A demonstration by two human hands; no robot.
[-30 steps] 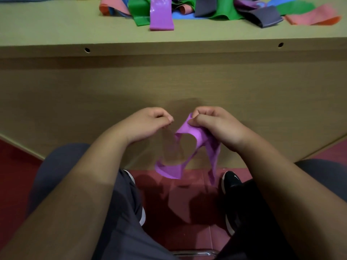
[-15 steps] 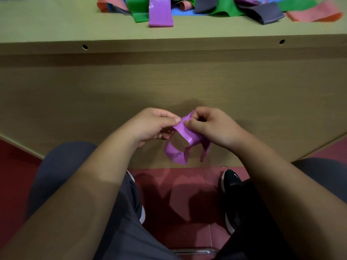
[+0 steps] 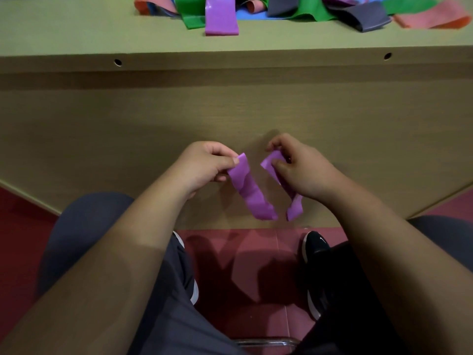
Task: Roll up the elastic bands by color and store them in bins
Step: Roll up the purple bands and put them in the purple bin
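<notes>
Purple elastic band (image 3: 252, 194) hangs between the two hands, and both parts droop below them. The left hand (image 3: 204, 165) pinches one upper end and the right hand (image 3: 304, 172) pinches the other. Well beyond the hands, a pile of coloured bands (image 3: 294, 11) lies on the table (image 3: 76, 42).

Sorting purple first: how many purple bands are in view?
3: held band between left hand and right hand; flat band at the pile's front; half-buried band further right. More may hide.
</notes>
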